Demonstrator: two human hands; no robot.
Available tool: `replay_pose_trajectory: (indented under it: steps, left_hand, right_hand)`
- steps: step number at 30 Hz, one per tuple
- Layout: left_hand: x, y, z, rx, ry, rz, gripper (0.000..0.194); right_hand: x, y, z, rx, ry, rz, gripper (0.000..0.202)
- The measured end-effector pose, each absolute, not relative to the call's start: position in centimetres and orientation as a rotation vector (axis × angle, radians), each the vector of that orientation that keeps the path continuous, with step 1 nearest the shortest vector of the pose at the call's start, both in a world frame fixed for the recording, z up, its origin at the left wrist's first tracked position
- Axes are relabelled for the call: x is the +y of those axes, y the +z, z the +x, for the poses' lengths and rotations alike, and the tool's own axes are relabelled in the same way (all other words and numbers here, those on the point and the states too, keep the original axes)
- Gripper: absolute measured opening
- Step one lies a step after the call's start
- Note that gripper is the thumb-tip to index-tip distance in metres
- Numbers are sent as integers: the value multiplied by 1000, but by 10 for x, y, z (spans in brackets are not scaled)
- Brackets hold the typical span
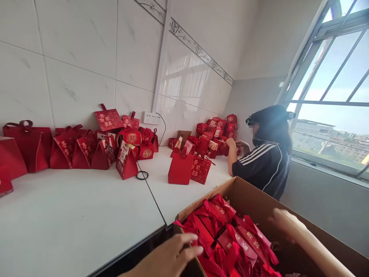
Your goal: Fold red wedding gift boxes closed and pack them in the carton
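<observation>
A cardboard box [259,194] at the lower right holds several red gift boxes [240,246] tied with red ribbons, some with pale characters on them. My left hand [175,252] is at the box's near left edge, its fingers apart and reaching toward the gift boxes. Nothing shows in that hand. Over the right part of the cardboard box hangs my right hand [286,225], blurred, with its fingers bent down and partly hidden. No gift box is visibly in it.
Red gift bags [83,150] stand in a row along the tiled wall on the white table [72,215]. Two more red bags [181,169] stand mid-table, near a black ring [142,175]. A co-worker [265,154] handles red boxes [217,129] piled at the far end.
</observation>
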State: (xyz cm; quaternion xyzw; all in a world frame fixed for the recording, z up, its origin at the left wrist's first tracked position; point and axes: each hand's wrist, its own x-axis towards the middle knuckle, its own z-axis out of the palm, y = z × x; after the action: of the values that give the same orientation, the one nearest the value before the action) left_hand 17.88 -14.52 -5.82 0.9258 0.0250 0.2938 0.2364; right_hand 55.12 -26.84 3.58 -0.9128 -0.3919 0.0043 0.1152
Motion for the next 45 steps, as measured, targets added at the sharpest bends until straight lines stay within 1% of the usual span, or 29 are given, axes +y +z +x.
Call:
replay_pose_trajectory:
  steps: [1, 2, 4, 5, 7, 10, 11, 13, 15, 17, 19, 21, 23, 24, 27, 28, 30, 32, 34, 39, 42, 43, 45]
  left_hand:
    - [-136, -49, 169, 181, 850, 2485, 53]
    - [-126, -38, 161, 336, 872, 2398, 51]
    - [-106, -16, 146, 681, 859, 2152, 45]
    - [-96, -6, 140, 810, 868, 2034, 41]
    - [-79, 9, 128, 963, 940, 1862, 37]
    - [-65, 15, 108, 1072, 998, 1777, 36]
    - [-64, 13, 100, 1097, 995, 1777, 36]
    - [-66, 8, 85, 1133, 989, 1794, 34]
    - [-69, 7, 71, 1149, 999, 1807, 32]
    - [-70, 13, 61, 1136, 1019, 1816, 29]
    - [-69, 30, 56, 1092, 1038, 1832, 25]
    - [-66, 52, 57, 1008, 1050, 1878, 24]
    - [-67, 75, 66, 874, 1035, 1941, 26]
    - [-69, 84, 72, 817, 985, 1965, 29]
    - [-83, 99, 95, 671, 744, 1935, 47]
    - [-90, 100, 102, 612, 639, 1878, 49]
    - [-102, 100, 112, 517, 494, 1723, 44]
    - [-114, 97, 118, 509, 520, 1604, 42]
    - [-122, 96, 120, 576, 669, 1591, 42]
    - [-142, 102, 115, 700, 1095, 1708, 35]
    - [-153, 110, 108, 711, 1305, 1728, 31]
    - [-156, 112, 105, 708, 1356, 1727, 30]
    - [-162, 115, 102, 701, 1434, 1731, 30]
  right_hand:
    - [-247, 49, 539, -1200, 109, -2763, 27]
    - [-223, 62, 522, -1412, 120, -2649, 25]
    - [-168, 80, 482, -1754, -17, -2189, 18]
    - [-140, 86, 461, -1782, -65, -2093, 18]
    - [-89, 87, 426, -1791, -108, -1992, 26]
    - [-33, 77, 399, -1736, -112, -1897, 35]
    - [-22, 74, 395, -1718, -99, -1865, 34]
    - [-10, 70, 394, -1706, -61, -1781, 23]
    - [-11, 71, 395, -1728, -19, -1662, 14]
    - [-23, 76, 391, -1772, 33, -1529, 13]
    - [-42, 83, 382, -1825, 102, -1407, 9]
    - [-65, 90, 367, -1884, 258, -1239, 7]
    - [-88, 96, 350, -1902, 524, -1016, 10]
    - [-99, 99, 341, -1883, 660, -924, 14]
    - [-122, 103, 316, -1737, 985, -752, 20]
    - [-128, 104, 309, -1669, 1056, -700, 18]
    - [-135, 103, 298, -1537, 1144, -609, 12]
    - [-140, 103, 291, -1432, 1186, -575, 11]
    - [-145, 104, 289, -1373, 1197, -629, 16]
    - [-160, 115, 288, -1360, 1026, -898, 43]
    - [-176, 124, 282, -1399, 886, -939, 57]
    - [-181, 126, 280, -1417, 839, -940, 58]
    - [-191, 128, 273, -1450, 758, -952, 55]
